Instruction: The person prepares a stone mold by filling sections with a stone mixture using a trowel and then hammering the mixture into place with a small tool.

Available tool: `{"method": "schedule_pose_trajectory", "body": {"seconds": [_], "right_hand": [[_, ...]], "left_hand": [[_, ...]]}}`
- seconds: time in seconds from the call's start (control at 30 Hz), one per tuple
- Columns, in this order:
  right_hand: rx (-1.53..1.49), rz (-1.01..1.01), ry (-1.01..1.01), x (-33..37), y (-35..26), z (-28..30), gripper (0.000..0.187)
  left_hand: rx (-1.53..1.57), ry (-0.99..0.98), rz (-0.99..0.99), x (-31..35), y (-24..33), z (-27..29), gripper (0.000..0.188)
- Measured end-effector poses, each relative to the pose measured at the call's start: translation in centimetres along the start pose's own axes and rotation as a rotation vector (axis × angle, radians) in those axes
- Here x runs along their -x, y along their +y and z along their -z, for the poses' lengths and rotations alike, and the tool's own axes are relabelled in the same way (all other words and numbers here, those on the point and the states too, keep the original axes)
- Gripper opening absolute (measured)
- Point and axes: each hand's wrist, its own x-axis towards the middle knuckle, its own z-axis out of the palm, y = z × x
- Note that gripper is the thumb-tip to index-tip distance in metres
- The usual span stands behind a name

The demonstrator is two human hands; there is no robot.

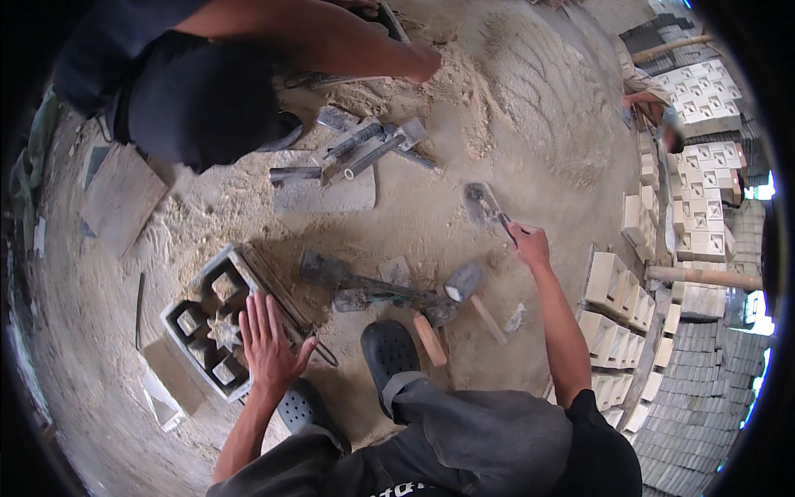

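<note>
My left hand [272, 344] lies with fingers stretched out over the right edge of a grey block mould [175, 319]. Whether its palm presses on the mould cannot be told. Inside the mould are square cores, with pale sandy mix around a star-like shape in the middle. My right hand [530, 246] grips the dark handle of a trowel [479, 203], whose flat blade is at the sandy ground ahead of me. Between my hands lie a mallet with a grey head [464, 282] and pale handle, a wooden handle [430, 338] and a dark, dusty long-handled tool [319, 269].
Ahead, metal bars and tubes [364, 153] lie on a flat plate [327, 195]. A co-worker's arm [331, 37] reaches across the far left. Pale blocks [614, 286] stand in rows at right, near another person [650, 98]. A wooden board [124, 199] rests at left.
</note>
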Motion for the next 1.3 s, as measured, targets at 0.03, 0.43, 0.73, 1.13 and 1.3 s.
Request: {"method": "schedule_pose_trajectory", "body": {"seconds": [0.03,0.43,0.73,1.13,1.3], "right_hand": [[-0.073,-0.046,-0.039,-0.6,-0.4,-0.1,0.039],[-0.135,-0.05,0.018,-15.9,-9.2,-3.7,0.041],[-0.176,0.042,0.176,-23.8,-8.1,-7.7,0.042],[-0.416,0.336,-0.01,-4.6,-2.3,-3.8,0.046],[-0.372,0.375,-0.186,5.2,-3.0,-2.9,0.043]], "left_hand": [[-0.01,-0.004,0.03,0.3,-0.5,-0.1,0.113],[-0.149,-0.036,0.165,1.7,-1.5,-0.6,0.12],[-0.074,0.039,0.128,2.1,-2.4,-0.4,0.123],[0.118,0.317,0.055,1.6,-4.6,-0.5,0.119],[0.166,0.374,-0.036,0.5,-9.5,1.7,0.124]]}}
